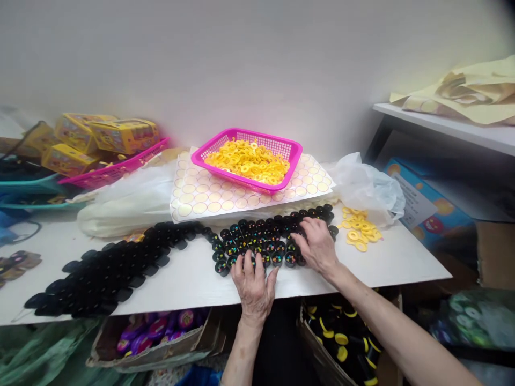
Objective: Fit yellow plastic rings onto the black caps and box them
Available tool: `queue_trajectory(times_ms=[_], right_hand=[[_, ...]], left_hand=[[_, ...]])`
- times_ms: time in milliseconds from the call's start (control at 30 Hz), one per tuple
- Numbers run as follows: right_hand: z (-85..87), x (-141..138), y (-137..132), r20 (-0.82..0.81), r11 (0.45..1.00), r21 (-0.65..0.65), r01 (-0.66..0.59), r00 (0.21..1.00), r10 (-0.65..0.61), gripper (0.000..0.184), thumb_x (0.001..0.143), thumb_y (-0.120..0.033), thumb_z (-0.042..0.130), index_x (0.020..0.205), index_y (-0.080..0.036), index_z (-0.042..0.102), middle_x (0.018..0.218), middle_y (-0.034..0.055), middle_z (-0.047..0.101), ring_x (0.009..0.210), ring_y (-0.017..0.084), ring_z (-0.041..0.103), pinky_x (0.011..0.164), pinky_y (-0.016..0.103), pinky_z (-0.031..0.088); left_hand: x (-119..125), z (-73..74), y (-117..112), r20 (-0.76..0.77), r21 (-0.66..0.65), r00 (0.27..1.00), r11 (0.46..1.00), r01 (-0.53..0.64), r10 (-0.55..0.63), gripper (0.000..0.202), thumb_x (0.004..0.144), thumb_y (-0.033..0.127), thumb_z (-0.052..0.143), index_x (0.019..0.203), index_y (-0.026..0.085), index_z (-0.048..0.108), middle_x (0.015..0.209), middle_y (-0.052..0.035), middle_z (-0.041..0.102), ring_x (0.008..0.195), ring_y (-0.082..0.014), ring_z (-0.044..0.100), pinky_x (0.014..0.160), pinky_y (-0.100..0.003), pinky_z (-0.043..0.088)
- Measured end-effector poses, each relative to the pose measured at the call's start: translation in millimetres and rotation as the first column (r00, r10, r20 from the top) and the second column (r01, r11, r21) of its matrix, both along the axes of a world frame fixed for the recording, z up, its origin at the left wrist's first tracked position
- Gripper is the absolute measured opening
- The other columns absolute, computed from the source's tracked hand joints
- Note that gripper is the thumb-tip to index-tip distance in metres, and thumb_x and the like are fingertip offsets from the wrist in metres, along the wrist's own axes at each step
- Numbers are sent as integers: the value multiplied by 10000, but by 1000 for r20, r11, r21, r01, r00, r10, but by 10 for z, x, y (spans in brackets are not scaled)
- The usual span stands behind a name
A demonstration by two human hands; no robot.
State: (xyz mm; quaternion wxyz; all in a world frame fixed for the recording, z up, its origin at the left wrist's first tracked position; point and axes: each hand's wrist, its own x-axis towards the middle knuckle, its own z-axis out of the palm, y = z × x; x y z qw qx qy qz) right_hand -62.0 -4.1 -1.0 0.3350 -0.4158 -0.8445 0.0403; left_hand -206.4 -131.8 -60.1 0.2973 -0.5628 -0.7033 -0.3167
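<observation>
Small round black cups (277, 259) with bits of many colours inside stand packed together on the white table (181, 284). My left hand (255, 287) rests at their front edge, fingers stretched out and apart over the nearest cups. At the right end of the group, my right hand (319, 246) lies over more cups, its thumb apart from the bent fingers; the cups beneath it are partly hidden. Neither hand is seen gripping anything. Just right of that hand is a loose pile of yellow ring-shaped pieces (359, 228).
A pink basket (298, 155) of yellow pieces sits on sheets of round stickers (197, 201) behind the cups. More black pieces (104, 273) cover the table's left. Below the front edge are boxes of purple items (156, 329) and black-and-yellow pieces (341, 338). A shelf (446, 120) stands right.
</observation>
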Motion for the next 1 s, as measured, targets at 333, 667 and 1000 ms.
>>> queue_trajectory(times_ms=[333,667,1000], right_hand=[[325,-712,778,558,939,-338,-61,791,252,240,774,-281,461,854,-172,660,866,100,664,937,255,521,748,338,356],[226,-587,856,401,901,-387,-196,844,356,401,717,-230,502,1098,-243,628,904,19,648,857,172,557,707,243,355],[522,-606,717,476,919,-369,-141,820,317,174,680,-226,562,809,-157,656,832,84,647,833,208,557,615,253,357]], left_hand=[[13,-62,-22,47,-40,997,997,-66,68,503,767,414,608,1177,129,554,1251,-196,489,1230,-355,323,990,-549,283],[29,-67,-27,87,-76,991,993,-94,101,511,749,437,619,1165,147,553,1227,-182,504,1215,-355,349,973,-539,315],[-38,-168,9,41,27,993,993,-111,110,586,748,383,630,1272,184,461,1174,-181,543,1186,-363,388,954,-563,304]])
